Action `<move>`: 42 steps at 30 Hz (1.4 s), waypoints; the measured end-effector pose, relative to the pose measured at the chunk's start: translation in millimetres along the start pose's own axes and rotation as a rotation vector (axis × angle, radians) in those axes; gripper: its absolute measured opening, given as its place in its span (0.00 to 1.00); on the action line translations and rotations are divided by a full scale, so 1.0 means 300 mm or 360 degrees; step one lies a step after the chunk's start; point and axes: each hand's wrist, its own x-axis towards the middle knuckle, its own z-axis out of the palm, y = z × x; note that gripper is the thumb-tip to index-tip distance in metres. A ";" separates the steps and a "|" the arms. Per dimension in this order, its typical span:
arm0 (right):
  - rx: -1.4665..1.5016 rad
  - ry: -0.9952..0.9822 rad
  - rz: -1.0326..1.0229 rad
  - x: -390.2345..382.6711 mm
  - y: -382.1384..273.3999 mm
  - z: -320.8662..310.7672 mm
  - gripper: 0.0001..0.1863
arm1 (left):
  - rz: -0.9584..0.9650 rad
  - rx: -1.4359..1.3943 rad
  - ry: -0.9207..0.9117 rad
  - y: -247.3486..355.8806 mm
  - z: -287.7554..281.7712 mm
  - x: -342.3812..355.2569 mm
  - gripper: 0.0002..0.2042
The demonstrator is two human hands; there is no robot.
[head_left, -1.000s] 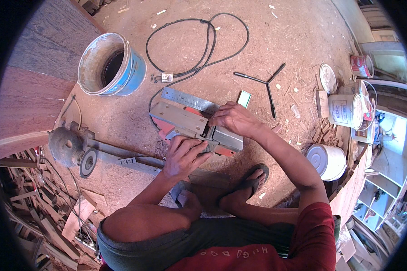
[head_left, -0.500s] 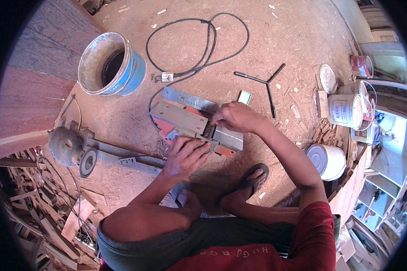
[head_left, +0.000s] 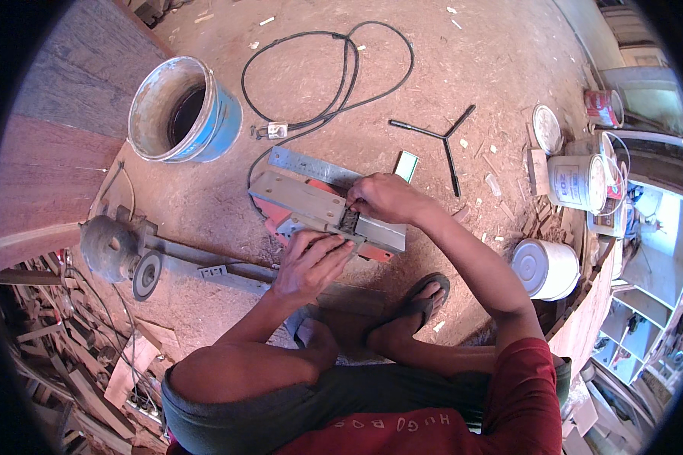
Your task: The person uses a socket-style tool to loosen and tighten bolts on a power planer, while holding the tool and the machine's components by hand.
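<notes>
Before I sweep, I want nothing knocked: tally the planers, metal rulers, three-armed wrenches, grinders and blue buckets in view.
Electric planer: 1
Metal ruler: 1
Three-armed black wrench: 1
Grinder: 1
Blue bucket: 1
Total: 5

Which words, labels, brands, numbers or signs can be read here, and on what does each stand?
Wording is described, not copied.
Red shirt: pale capital lettering, partly legible.
White bucket with dark label print: partly legible.
Metal ruler beside the power planer: markings too small to read.
Blue bucket: pale print, too blurred.
Red can: label too small.
Grey bar: dark marks, unclear.
</notes>
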 end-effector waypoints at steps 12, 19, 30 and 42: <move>0.0045 -0.0093 0.0108 0.026 0.008 0.006 0.09 | -0.0007 -0.0016 0.0004 -0.006 0.009 -0.006 0.20; -0.0019 -0.0052 0.0032 0.001 -0.023 -0.023 0.08 | -0.0003 -0.0005 0.0015 -0.006 0.001 0.001 0.20; -0.0086 0.0091 -0.0430 -0.081 -0.076 -0.051 0.11 | -0.0095 0.0054 0.0137 -0.025 0.027 -0.010 0.21; -0.0279 0.0247 -0.0567 -0.095 -0.056 -0.009 0.13 | -0.0093 0.0033 0.0149 -0.023 0.025 0.002 0.21</move>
